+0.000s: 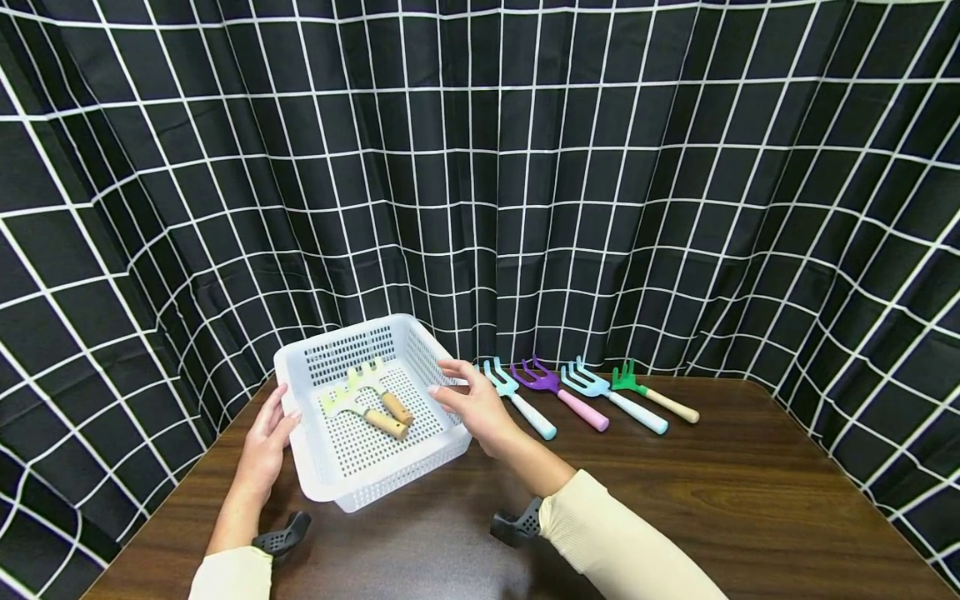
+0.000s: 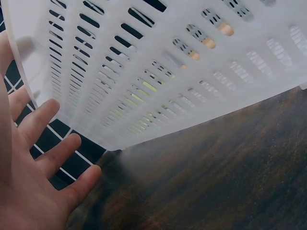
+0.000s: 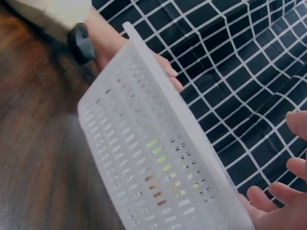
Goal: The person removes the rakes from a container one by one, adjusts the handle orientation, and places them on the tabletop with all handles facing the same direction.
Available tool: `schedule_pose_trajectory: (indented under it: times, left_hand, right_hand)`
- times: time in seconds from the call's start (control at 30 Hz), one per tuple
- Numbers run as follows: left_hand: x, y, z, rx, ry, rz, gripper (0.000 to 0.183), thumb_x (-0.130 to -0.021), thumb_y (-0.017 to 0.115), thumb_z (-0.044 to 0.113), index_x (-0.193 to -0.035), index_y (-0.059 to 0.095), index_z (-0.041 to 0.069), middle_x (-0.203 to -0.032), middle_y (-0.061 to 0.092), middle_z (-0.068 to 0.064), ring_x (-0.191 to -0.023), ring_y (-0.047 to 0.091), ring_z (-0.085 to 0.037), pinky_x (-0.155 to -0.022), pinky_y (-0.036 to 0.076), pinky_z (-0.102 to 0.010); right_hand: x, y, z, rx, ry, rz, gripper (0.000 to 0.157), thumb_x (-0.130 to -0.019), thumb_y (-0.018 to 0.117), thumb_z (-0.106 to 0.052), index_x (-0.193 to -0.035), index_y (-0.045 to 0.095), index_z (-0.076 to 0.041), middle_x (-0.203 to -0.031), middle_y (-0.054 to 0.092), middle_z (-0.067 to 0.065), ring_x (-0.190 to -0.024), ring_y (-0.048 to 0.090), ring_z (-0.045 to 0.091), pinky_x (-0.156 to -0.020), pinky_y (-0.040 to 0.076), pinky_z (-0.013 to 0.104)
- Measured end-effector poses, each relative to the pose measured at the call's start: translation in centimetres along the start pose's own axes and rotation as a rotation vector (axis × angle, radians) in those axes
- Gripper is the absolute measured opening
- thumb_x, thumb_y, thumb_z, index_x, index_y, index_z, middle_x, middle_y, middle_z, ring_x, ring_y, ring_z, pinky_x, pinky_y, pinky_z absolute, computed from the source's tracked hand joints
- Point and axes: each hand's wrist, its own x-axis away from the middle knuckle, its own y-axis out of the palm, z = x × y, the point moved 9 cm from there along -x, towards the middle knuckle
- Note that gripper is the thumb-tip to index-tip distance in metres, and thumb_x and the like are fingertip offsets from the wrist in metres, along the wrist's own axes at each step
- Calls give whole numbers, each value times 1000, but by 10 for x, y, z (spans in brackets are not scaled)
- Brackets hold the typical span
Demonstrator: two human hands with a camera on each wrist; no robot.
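A curtained-off workspace is suggested: a brown table (image 1: 720, 500) (lower frame) is enclosed by black gridded curtains (image 1: 570, 125).

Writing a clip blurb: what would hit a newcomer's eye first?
The white basket, left of centre in the head view between the left hand and right hand, with two wooden-handled rakes inside. Right of it, four colourful rakes lie side by side on the brown table. Behind hangs a black curtain with white gridlines.

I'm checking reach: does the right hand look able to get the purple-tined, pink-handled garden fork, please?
Probably yes, once the right hand leaves the white plastic basket: that fork lies uncovered, only a pale-blue fork lying between.
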Motion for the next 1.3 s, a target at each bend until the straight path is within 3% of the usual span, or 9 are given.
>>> schedule_pose_trajectory:
  times: [0.23, 0.5, 0.7, 1.1, 1.3]
  left_hand:
    - [1, -1, -2, 1, -8, 4, 62, -104, 45, 22, -156, 15, 9, -151, 31, -26, -107, 54, 0, -80, 43, -11]
    - [1, -7, -2, 1, -1, 8, 62, -104, 45, 21, -157, 14, 10, -152, 28, -26, -105, 53, 1, -79, 44, -11]
    - [1, -10, -4, 6, -7, 9, 62, -104, 45, 21, -157, 13, 11, -151, 29, -27, -104, 54, 2, -78, 44, -12]
    - [0, -6, -5, -15, -18, 9, 62, -104, 45, 23, -157, 14, 14, -152, 29, -25, -103, 54, 2, -79, 44, -13]
    - [0, -1, -3, -26, -13, 2, 62, -104, 45, 24, -157, 14, 13, -153, 29, -24, -104, 53, 3, -80, 43, -12]
  right_hand:
    - [-9, 6, 3, 132, 28, 35, 49, -88, 69, -15, -134, 54, -6, -136, 51, 19, -115, 57, 32, -87, 50, 39]
    - [-21, 25, 9, 264, 71, 5, 54, -85, 73, -20, -135, 56, -8, -135, 54, 14, -111, 59, 28, -89, 47, 38]
    - [-30, 34, 13, 278, 74, -4, 53, -84, 74, -18, -133, 57, -11, -135, 55, 11, -110, 60, 26, -87, 48, 35]
    - [-40, 52, 21, 279, 60, -174, 51, -87, 71, -13, -135, 54, -8, -136, 54, 11, -112, 57, 28, -89, 47, 35]
    - [-43, 59, 27, 422, 69, -251, 48, -89, 69, -18, -134, 56, -10, -135, 55, 11, -114, 57, 28, -91, 45, 35]
